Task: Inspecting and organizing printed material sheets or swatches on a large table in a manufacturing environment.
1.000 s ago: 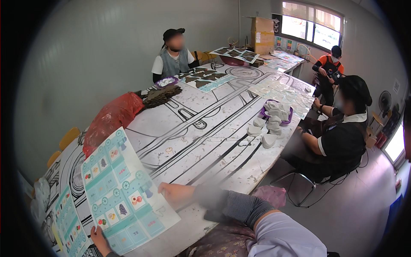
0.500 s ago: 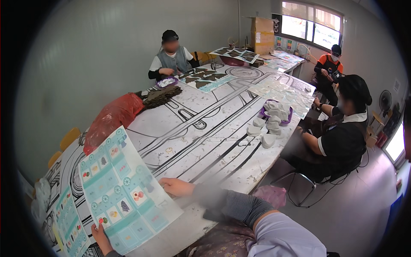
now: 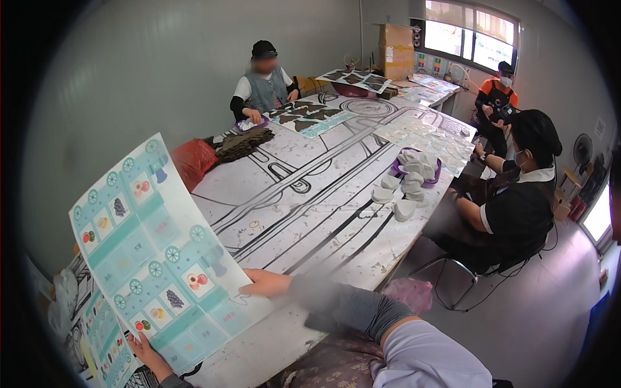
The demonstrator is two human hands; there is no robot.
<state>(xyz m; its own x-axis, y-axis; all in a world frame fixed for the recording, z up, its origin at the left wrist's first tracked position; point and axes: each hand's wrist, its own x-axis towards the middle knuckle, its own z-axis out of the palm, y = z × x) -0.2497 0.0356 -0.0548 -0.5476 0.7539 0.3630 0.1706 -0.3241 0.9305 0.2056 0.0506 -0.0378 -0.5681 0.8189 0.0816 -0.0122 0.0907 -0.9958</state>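
Note:
A large printed sheet (image 3: 149, 246), white and teal with wheels and fruit pictures, is held up at a tilt above the near left of the table. My left hand (image 3: 147, 357) grips its lower left edge, thumb on the printed face and fingers behind. At the sheet's right edge, my right hand (image 3: 266, 283) pinches the border, its fingertips partly hidden. A similar printed sheet (image 3: 103, 333) lies on the table beneath, beside my left hand.
The long table (image 3: 304, 213) has black line drawings. On it are a purple basket (image 3: 435, 174) with whitish flat pieces, a red plastic bag (image 3: 193, 161), dark bark-like material (image 3: 244, 145) and sheets bearing dark pieces (image 3: 310, 118). Seated co-workers (image 3: 264, 84) (image 3: 517, 187) are across and at right.
My hands have lifted the held sheet up and leftward, so it now covers much of the red bag. Across the table, the co-worker's hand has moved down to a small purple basket.

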